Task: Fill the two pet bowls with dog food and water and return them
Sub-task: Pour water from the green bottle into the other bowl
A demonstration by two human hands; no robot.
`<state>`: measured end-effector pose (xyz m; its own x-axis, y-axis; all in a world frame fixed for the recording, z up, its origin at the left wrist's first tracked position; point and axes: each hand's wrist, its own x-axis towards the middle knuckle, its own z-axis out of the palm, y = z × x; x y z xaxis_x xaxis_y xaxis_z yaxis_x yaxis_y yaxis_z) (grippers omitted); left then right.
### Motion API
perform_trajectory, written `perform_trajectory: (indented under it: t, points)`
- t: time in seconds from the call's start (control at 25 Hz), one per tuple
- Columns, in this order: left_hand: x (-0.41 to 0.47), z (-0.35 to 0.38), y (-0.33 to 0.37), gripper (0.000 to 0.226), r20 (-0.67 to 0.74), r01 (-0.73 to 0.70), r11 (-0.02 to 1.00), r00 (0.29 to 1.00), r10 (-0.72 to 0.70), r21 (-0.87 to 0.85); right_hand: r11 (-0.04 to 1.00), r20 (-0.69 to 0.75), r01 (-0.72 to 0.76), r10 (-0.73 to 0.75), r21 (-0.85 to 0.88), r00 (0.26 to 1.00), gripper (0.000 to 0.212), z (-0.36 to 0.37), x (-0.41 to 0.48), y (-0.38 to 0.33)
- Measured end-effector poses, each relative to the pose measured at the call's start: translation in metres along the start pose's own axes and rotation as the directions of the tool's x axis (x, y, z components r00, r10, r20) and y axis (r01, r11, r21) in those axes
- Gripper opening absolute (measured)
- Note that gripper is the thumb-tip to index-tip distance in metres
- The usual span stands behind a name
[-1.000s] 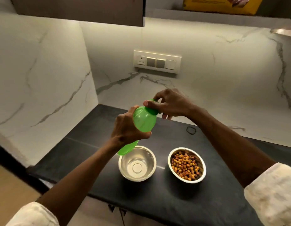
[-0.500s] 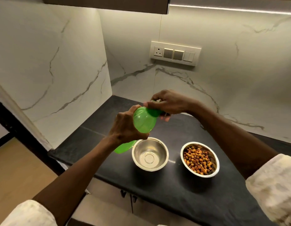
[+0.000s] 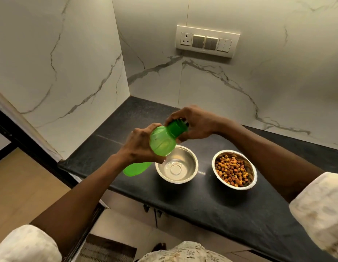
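Hands gripping translucent green bottle [image 3: 162,143], right hand [image 3: 195,123] on ribbed cap [image 3: 176,126], left hand [image 3: 139,146] around body

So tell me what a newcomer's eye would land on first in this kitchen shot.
The bright green bottle at the centre grabs attention first, gripped around its body by the left hand while the right hand wraps its cap. Below it on the black counter stand two steel bowls: the empty bowl right under the bottle, and the bowl of dog food to its right.
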<state>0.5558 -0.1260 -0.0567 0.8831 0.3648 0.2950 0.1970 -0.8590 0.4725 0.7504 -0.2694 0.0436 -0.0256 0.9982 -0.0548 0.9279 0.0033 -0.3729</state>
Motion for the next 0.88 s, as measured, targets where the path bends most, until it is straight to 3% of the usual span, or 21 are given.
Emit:
perform_trajectory:
  t: [0.12,0.24,0.48,0.88]
  points:
    - [-0.003,-0.004,-0.01,0.111,0.066,0.044,0.998,0.997,-0.041,-0.041,0.987,-0.127,0.159,-0.154,0.03,0.98,0.048,0.009,-0.004,0.006]
    - [-0.008,-0.004,-0.014,0.111,0.143,0.072,0.996,0.987,-0.079,0.057,0.982,-0.203,0.078,-0.042,0.173,0.978,0.051,0.015,-0.01,0.023]
    - [-0.011,0.005,-0.014,0.112,0.287,0.072,0.926,0.939,-0.188,0.37,0.962,-0.178,-0.086,0.135,0.259,0.975,0.054,0.037,-0.025,0.051]
    - [-0.007,0.015,-0.012,0.114,0.388,-0.027,0.836,0.894,-0.226,0.548,0.911,-0.163,-0.166,0.242,0.378,0.957,0.052,0.054,-0.031,0.078]
